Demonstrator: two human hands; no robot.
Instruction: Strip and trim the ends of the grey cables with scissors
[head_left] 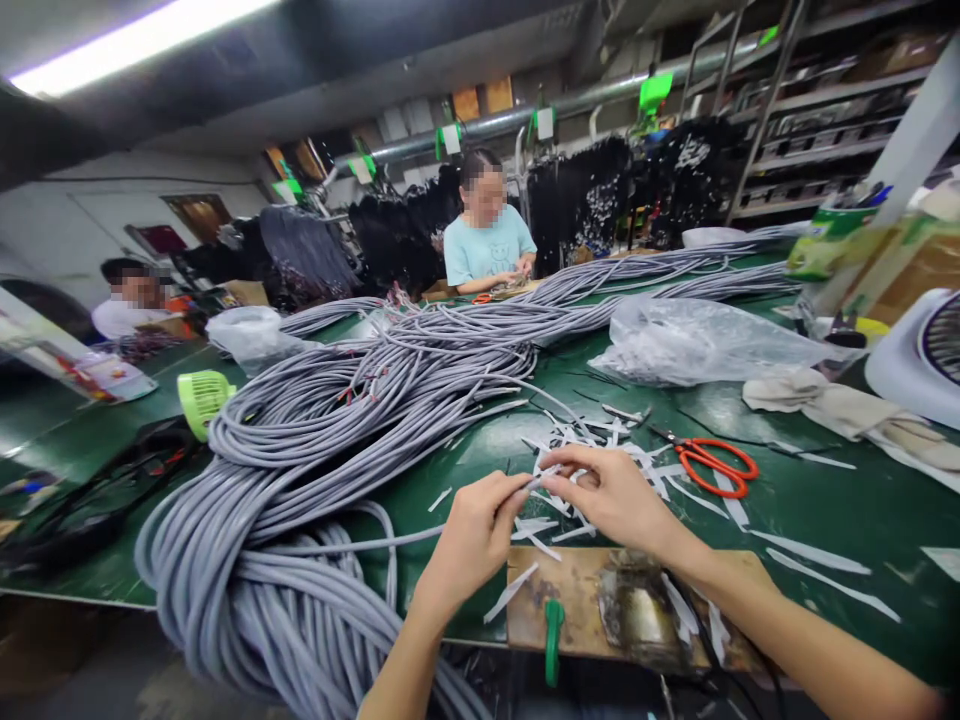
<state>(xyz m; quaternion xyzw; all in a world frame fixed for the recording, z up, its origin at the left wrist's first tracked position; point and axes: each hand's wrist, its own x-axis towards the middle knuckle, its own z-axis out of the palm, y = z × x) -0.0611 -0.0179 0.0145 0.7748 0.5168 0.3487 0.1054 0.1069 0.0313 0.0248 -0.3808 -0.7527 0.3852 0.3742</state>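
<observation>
My left hand [472,535] pinches the end of a grey cable [352,546] that runs back to a big coil of grey cables [300,470] on the green table [825,500]. My right hand [607,495] meets it from the right, fingers closed on the cable tip and a strip of grey sheath [541,478]. Both hands hover just above a worn wooden board [577,600] at the table's front edge. Several cut sheath strips [592,440] lie scattered behind the hands.
Orange-handled scissors [712,462] lie right of my hands. A clear plastic bag [690,340], folded cloth [825,405] and a white fan [922,350] sit at right. A green fan [202,398] stands at left. Two people sit across the table.
</observation>
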